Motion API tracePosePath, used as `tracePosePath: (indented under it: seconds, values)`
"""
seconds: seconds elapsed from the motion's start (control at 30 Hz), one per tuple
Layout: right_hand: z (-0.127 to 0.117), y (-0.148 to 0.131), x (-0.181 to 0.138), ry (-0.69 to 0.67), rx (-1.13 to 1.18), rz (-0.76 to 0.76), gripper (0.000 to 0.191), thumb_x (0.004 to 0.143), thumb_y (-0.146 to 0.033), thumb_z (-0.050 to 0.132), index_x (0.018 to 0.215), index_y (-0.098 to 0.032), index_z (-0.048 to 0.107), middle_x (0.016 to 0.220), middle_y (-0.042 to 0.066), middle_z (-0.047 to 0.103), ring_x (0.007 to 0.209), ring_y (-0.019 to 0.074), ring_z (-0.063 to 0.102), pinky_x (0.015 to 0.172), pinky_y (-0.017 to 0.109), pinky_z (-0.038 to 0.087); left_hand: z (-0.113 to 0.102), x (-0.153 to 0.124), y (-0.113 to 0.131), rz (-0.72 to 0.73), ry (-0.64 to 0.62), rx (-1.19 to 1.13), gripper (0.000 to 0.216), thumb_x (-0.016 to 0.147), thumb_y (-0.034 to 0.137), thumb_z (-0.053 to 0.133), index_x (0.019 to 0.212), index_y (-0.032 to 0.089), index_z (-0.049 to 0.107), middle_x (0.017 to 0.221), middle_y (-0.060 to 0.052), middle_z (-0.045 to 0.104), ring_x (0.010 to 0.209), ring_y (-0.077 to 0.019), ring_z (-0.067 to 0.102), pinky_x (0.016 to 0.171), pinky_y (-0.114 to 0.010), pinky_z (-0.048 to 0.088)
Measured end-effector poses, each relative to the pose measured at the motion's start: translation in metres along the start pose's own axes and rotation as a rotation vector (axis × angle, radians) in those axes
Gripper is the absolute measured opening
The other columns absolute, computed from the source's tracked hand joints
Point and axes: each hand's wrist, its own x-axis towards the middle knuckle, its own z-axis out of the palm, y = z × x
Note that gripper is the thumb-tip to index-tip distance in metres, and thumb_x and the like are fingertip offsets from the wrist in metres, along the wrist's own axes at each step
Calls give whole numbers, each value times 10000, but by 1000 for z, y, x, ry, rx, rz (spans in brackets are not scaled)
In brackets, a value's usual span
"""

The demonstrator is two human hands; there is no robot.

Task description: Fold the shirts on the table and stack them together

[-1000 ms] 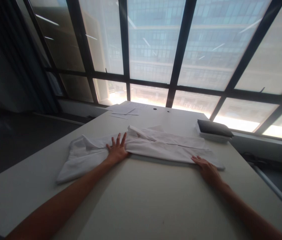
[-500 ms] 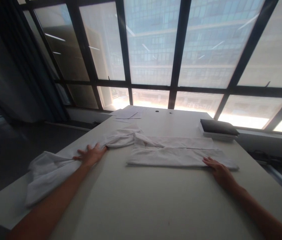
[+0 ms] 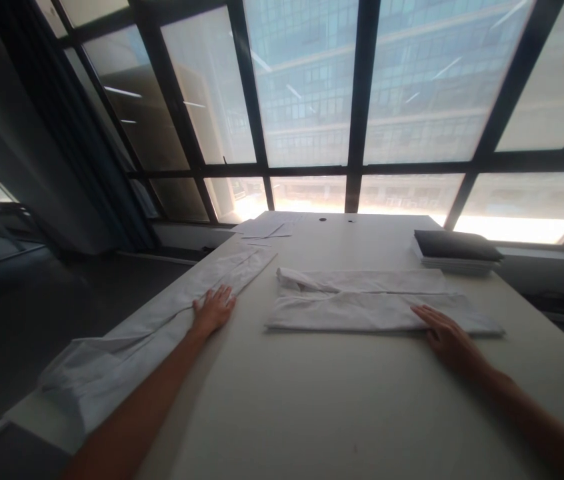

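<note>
A white shirt lies on a pale table (image 3: 312, 400). Its folded body (image 3: 362, 303) forms a long flat band across the middle. A long sleeve (image 3: 162, 313) is stretched out flat along the table's left edge, with its end bunched at the near left corner. My left hand (image 3: 213, 308) lies flat on that sleeve, fingers apart. My right hand (image 3: 445, 333) rests flat on the near right end of the folded body, fingers extended. Neither hand holds anything.
A dark flat item on a stack of white sheets (image 3: 457, 250) sits at the far right of the table. Loose papers (image 3: 265, 229) lie at the far left corner. Large windows rise behind the table; dark floor lies to the left.
My left hand has swept the sleeve out to the left, away from the folded body, and laid it straight along the table edge. My right hand has stayed pressed on the shirt's right end.
</note>
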Motion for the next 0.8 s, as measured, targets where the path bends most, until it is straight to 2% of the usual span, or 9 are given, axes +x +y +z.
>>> tracePosePath:
  seconds: [0.17, 0.27, 0.33, 0.4, 0.47, 0.57, 0.67, 0.8]
  values:
    - [0, -31, 4, -45, -8, -46, 553, 903, -242, 491, 1453, -191, 530, 1479, 99, 535, 1397, 274, 451, 1155, 479, 385, -2, 26, 6, -131, -1, -30, 601, 1013, 456, 199, 1545, 237, 372, 1647, -98, 249, 1487, -419, 179, 1090, -772, 112]
    - [4, -36, 5, -58, -10, -29, 508, 922, -262, 485, 1420, -201, 565, 1474, 111, 539, 1388, 285, 462, 1155, 499, 373, -3, 29, 25, -152, 100, -66, 578, 996, 417, 275, 1500, 192, 446, 1595, -152, 347, 1462, -440, 233, 1089, -773, 118]
    - [6, -36, 5, -67, -15, -15, 497, 923, -263, 485, 1409, -218, 575, 1484, 107, 528, 1392, 286, 457, 1161, 511, 356, -4, 24, 47, -40, 210, -104, 565, 989, 374, 293, 1483, 158, 464, 1560, -167, 403, 1458, -406, 271, 1129, -724, 140]
    - [8, -37, 4, -75, -33, 1, 490, 925, -265, 483, 1405, -232, 577, 1494, 102, 518, 1397, 286, 451, 1165, 519, 343, -3, 14, 74, 180, 281, -161, 561, 991, 346, 287, 1476, 130, 466, 1535, -155, 446, 1455, -330, 321, 1185, -603, 197]
    - [9, -42, 3, -78, -64, 22, 478, 935, -266, 474, 1400, -229, 578, 1500, 107, 510, 1404, 290, 441, 1167, 525, 335, -2, 2, 101, 424, 267, -232, 559, 1001, 353, 281, 1469, 115, 475, 1506, -140, 489, 1434, -265, 380, 1198, -477, 269]
    - [11, -59, -1, -75, -118, 46, 451, 958, -266, 450, 1383, -203, 587, 1495, 130, 510, 1412, 303, 426, 1159, 532, 337, 2, -14, 129, 673, 204, -264, 524, 1015, 386, 311, 1442, 171, 525, 1523, -94, 480, 1453, -251, 360, 1202, -462, 274]
    - [18, -82, -5, -50, -157, 80, 439, 971, -289, 443, 1378, -207, 586, 1475, 137, 530, 1401, 317, 434, 1147, 555, 340, 2, -20, 136, 753, 99, -274, 486, 1021, 398, 328, 1350, 200, 626, 1481, -75, 534, 1428, -247, 408, 1188, -433, 313]
    - [30, -104, -9, -71, -171, 132, 468, 980, -337, 439, 1414, -205, 553, 1486, 146, 515, 1412, 338, 413, 1141, 576, 334, -8, -30, 124, 778, 34, -293, 492, 1033, 443, 330, 1313, 210, 660, 1358, -73, 640, 1287, -222, 563, 1105, -349, 422]
